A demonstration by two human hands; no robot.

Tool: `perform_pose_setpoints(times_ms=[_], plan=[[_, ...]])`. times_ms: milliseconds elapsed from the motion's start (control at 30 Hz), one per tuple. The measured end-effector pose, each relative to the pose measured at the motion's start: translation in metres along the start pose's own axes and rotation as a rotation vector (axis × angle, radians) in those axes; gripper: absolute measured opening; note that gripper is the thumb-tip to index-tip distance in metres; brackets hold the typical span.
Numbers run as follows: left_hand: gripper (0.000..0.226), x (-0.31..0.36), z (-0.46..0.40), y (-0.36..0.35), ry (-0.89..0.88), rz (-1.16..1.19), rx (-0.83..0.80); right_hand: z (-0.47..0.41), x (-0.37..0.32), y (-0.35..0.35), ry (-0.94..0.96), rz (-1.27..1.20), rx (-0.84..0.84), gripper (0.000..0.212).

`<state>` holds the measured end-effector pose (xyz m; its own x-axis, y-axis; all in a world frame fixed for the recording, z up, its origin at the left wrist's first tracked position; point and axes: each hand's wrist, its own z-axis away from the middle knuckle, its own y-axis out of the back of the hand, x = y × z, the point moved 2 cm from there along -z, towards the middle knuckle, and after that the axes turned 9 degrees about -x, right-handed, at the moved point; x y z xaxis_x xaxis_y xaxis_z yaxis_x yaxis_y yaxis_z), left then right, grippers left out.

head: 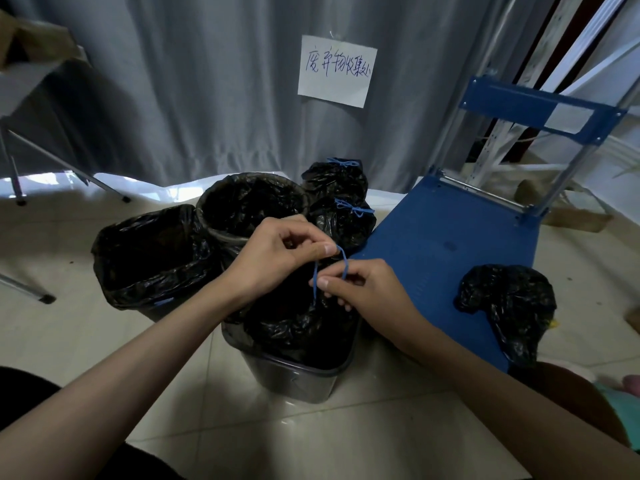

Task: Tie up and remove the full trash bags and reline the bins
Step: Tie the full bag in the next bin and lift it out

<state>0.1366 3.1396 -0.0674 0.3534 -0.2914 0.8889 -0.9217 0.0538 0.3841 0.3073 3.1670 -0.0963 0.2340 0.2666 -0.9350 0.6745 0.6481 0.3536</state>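
Note:
A black trash bag (287, 323) sits in a grey bin (294, 379) right in front of me, its top gathered. A blue drawstring (315, 271) loops up from the bag between my hands. My left hand (277, 251) pinches the top of the loop; my right hand (360, 285) pinches the string lower down. Behind stand two bins lined with black bags, a rectangular one (149, 258) and a round one (249, 202). Two tied black bags (336, 178) (343, 220) with blue bows sit at the back.
A blue flat trolley (443, 244) lies to the right with its handle raised; a loose black bag (509, 299) lies on its near corner. A grey curtain with a paper sign (337, 71) hangs behind. Metal table legs (20, 199) stand at left on the tiled floor.

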Motion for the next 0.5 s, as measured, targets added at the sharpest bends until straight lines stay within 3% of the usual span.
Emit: perform_pose_setpoints(times_ms=[333, 500], plan=[[0.006, -0.004, 0.007, 0.0, -0.009, -0.041, 0.127, 0.004, 0.006, -0.002, -0.113, -0.121, -0.087, 0.014], [0.007, 0.009, 0.009, -0.003, -0.053, -0.038, 0.171, 0.001, -0.001, -0.01, -0.064, -0.135, -0.141, 0.014]])
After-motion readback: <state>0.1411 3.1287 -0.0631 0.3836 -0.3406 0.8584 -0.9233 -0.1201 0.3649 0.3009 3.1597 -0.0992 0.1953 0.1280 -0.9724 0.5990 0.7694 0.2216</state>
